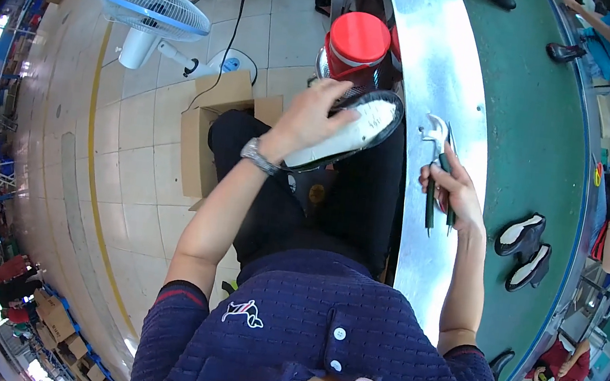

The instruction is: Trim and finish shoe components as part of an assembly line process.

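Upside down across my lap sits a black shoe upper [375,127] on its form, its white underside facing up. My left hand [306,120], with a watch on the wrist, is over this underside. Its fingers and thumb are spread apart; whether they touch the shoe I cannot tell. Over the shiny metal bench [428,270] to the right, my right hand [456,190] is closed round green-handled pincers [438,133], whose curved metal head points away from me. A thin dark tool lies beside them, partly hidden by the hand.
Beyond my knees stands a red lidded bucket [358,39] near the bench. An open cardboard box [200,143] is left of my legs, with a white-blue fan [143,22] behind. Two shoes [524,252] lie on the green conveyor at right; several people work beyond it.
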### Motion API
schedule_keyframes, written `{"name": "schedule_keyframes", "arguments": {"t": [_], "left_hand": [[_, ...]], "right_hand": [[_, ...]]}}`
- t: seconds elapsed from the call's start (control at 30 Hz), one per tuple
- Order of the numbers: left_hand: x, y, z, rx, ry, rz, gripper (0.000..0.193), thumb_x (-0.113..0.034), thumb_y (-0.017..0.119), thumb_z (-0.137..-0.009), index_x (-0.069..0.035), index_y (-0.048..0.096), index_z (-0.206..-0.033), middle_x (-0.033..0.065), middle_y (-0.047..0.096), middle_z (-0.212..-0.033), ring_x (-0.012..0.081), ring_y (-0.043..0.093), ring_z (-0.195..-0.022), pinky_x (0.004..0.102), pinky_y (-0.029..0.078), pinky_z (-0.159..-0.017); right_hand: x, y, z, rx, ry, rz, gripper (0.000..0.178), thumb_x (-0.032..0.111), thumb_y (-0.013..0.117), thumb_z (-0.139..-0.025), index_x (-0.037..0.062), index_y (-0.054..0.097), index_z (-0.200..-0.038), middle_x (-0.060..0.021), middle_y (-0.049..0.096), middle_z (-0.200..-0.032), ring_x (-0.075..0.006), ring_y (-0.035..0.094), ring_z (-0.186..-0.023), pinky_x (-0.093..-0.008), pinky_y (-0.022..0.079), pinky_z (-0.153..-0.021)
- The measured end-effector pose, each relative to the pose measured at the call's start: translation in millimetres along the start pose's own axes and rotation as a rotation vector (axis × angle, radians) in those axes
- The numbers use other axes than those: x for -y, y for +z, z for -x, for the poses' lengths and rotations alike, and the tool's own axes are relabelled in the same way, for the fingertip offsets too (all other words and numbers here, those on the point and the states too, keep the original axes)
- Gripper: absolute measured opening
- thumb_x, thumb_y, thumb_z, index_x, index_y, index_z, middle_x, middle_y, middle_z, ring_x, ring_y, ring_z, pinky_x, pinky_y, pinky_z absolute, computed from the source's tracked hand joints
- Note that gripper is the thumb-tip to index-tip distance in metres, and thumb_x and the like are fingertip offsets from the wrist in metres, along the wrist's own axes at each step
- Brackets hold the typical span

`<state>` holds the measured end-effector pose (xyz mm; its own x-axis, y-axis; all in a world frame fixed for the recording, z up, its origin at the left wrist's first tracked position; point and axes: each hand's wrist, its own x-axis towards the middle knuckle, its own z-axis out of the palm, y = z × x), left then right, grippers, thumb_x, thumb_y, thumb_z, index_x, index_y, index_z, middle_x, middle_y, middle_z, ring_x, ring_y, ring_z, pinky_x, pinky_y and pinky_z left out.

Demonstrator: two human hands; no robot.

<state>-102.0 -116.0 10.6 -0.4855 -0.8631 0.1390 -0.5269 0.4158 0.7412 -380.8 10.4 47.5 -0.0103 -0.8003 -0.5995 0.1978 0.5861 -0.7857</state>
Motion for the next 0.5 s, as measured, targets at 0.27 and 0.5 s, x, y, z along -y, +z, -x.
{"name": "schedule_keyframes", "arguments": {"t": [0.27, 0.5], "left_hand": [[-4, 22, -13, -0.053, -0.049, -0.182, 0.035, -0.034, 0.055, -0.093, -0.003, 0.059, -0.078, 0.0168, 0.063, -0.072, 0.0367, 0.063, -0.069, 0.0472, 0.049, -0.062], [-17, -13, 15, 0.242, -0.295, 0.221, 0.05, -0.039, 0.072, -0.08, -0.004, 0.066, -0.114, 0.0169, 0.068, -0.09, 0.0278, 0.067, -0.085, 0.0394, 0.051, -0.077]], "right_hand": [[31, 43, 4, 0.331, -0.015, 0.415, 0.06, 0.006, 0.049, -0.097, 0.0047, 0.022, -0.15, -0.0122, 0.065, -0.108, -0.016, 0.06, -0.095, -0.0309, 0.046, -0.09], [61, 71, -22, 0.417, -0.086, 0.833, 0.062, 0.013, 0.052, -0.098, -0.0007, 0.02, -0.149, -0.0162, 0.063, -0.113, -0.0174, 0.062, -0.096, -0.0326, 0.046, -0.091]]}}
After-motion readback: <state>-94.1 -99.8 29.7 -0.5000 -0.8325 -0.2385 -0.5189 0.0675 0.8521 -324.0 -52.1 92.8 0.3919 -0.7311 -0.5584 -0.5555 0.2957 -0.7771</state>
